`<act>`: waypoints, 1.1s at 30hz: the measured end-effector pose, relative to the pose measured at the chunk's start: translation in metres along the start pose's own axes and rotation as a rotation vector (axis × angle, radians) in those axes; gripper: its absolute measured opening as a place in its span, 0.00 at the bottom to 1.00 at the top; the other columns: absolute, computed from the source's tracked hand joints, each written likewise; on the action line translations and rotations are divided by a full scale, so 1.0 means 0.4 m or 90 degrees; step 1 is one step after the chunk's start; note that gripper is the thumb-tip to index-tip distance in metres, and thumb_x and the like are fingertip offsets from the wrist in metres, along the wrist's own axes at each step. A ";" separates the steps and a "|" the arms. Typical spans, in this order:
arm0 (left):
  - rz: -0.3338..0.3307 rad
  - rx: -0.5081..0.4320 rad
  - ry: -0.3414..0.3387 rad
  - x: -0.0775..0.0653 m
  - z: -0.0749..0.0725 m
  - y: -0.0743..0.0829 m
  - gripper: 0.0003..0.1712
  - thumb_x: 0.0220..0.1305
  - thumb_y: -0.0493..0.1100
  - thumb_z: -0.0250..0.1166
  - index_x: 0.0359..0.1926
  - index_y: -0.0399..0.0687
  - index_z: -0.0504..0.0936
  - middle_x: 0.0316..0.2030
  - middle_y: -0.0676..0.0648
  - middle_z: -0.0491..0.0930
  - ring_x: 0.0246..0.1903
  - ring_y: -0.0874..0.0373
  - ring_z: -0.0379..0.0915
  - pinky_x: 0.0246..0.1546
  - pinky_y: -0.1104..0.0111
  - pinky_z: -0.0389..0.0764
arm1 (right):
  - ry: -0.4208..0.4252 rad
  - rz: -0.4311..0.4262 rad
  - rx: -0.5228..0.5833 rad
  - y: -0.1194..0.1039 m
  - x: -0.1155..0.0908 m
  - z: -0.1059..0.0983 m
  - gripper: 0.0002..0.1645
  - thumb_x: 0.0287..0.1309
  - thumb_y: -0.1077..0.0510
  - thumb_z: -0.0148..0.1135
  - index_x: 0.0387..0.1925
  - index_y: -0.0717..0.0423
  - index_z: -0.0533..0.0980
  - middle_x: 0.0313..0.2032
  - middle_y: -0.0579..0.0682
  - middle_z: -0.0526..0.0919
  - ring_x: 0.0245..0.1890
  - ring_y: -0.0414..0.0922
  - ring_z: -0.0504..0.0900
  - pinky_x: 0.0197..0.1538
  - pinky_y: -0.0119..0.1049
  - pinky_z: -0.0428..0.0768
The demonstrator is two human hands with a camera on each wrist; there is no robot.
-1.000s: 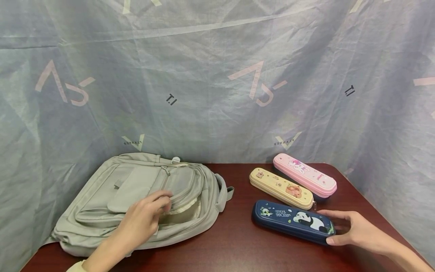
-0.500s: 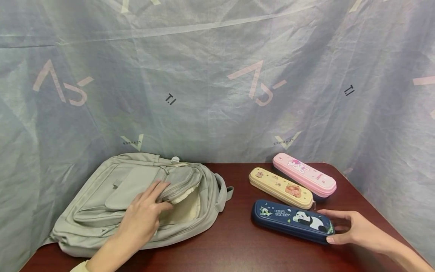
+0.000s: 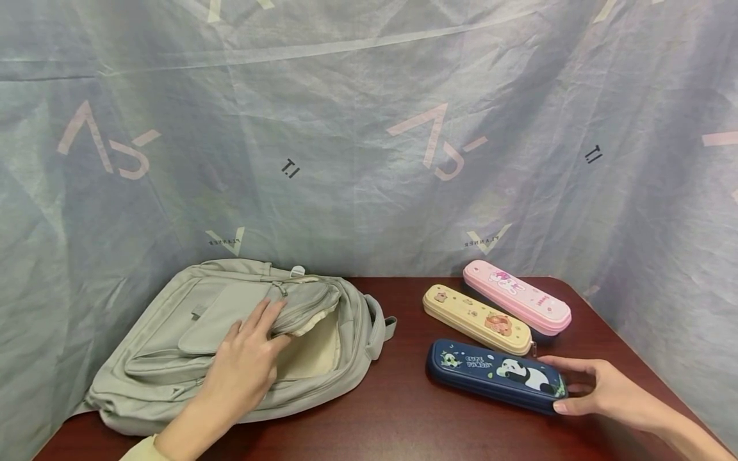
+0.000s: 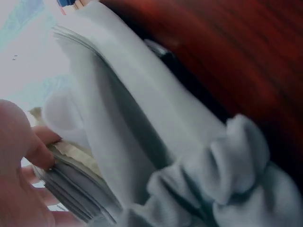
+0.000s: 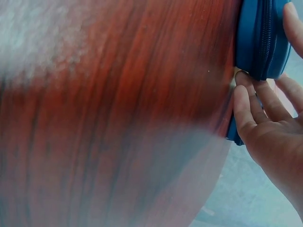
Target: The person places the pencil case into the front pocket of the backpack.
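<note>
Grey-green backpack (image 3: 158,314), one, lying flat at the left of the bench (image 3: 392,422). Front pocket unzipped, pale lining (image 3: 317,352) showing. Left hand (image 3: 245,358) pinches the raised pocket flap (image 3: 308,301), thumb beneath.

Pencil cases, three, on the bench at right. Navy case (image 3: 478,378), nearest: right hand (image 3: 602,389) grasps its right end between thumb and fingers; whether any weight is off the bench we cannot tell. Cream case (image 3: 458,308) just behind; pink case (image 3: 536,307) beyond that; neither is touched.

Progress: we enter the pocket's opening and the grip on the navy case as done. All three cases lie outside the backpack; we judge the work at an early stage.

Lettering: navy, "CUTE" over what we read as "PANDA"; pink, "Sweet". Curtain (image 3: 346,211): "PLANNER" in reverse, and "T.I". Backpack tag (image 3: 200,312): illegible.
</note>
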State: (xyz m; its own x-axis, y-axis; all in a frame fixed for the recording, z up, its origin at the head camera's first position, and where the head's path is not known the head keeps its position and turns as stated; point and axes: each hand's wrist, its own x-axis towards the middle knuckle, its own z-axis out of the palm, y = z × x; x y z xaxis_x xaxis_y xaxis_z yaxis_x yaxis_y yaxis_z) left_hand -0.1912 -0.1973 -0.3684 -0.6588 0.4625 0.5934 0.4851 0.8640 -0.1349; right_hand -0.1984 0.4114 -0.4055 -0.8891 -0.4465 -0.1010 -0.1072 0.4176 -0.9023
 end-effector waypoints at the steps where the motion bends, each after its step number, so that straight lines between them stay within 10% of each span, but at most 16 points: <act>1: -0.004 -0.002 0.002 0.002 0.001 -0.003 0.24 0.42 0.27 0.72 0.43 0.49 0.93 0.73 0.37 0.69 0.70 0.32 0.65 0.49 0.32 0.81 | 0.000 -0.002 0.004 -0.001 0.000 0.001 0.40 0.65 0.63 0.69 0.74 0.70 0.66 0.61 0.64 0.76 0.50 0.47 0.85 0.49 0.38 0.87; 10: 0.019 -0.033 0.047 0.010 0.019 -0.026 0.24 0.38 0.21 0.70 0.36 0.49 0.93 0.70 0.40 0.74 0.68 0.35 0.69 0.43 0.43 0.86 | -0.002 -0.004 0.015 -0.003 0.001 0.001 0.35 0.66 0.64 0.69 0.67 0.30 0.76 0.61 0.64 0.76 0.49 0.47 0.85 0.48 0.37 0.86; 18: 0.125 -0.001 0.056 0.014 0.007 -0.018 0.18 0.32 0.22 0.72 0.23 0.49 0.86 0.65 0.37 0.76 0.70 0.33 0.66 0.34 0.44 0.87 | -0.007 0.009 0.028 -0.006 0.002 0.005 0.39 0.67 0.64 0.68 0.74 0.71 0.65 0.61 0.64 0.76 0.50 0.47 0.85 0.48 0.40 0.87; 27: 0.163 0.057 0.006 -0.001 -0.033 0.002 0.12 0.37 0.30 0.73 0.23 0.50 0.84 0.68 0.36 0.73 0.72 0.31 0.62 0.36 0.36 0.85 | 0.003 0.018 0.005 -0.002 0.004 -0.001 0.42 0.65 0.61 0.70 0.76 0.66 0.66 0.62 0.64 0.75 0.50 0.46 0.84 0.49 0.39 0.87; 33: 0.095 0.059 -0.056 -0.014 -0.033 -0.001 0.18 0.46 0.31 0.71 0.40 0.51 0.92 0.68 0.34 0.73 0.67 0.33 0.69 0.46 0.34 0.82 | 0.003 0.003 -0.002 -0.001 0.004 0.004 0.43 0.64 0.63 0.71 0.75 0.73 0.63 0.60 0.65 0.76 0.48 0.48 0.85 0.47 0.40 0.87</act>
State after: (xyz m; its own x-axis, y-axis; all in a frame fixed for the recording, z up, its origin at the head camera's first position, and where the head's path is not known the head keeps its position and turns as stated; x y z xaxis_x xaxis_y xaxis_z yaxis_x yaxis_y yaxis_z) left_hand -0.1801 -0.2029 -0.3612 -0.6330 0.5989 0.4906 0.5288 0.7973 -0.2910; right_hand -0.1992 0.4091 -0.4059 -0.8918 -0.4406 -0.1027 -0.1046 0.4217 -0.9007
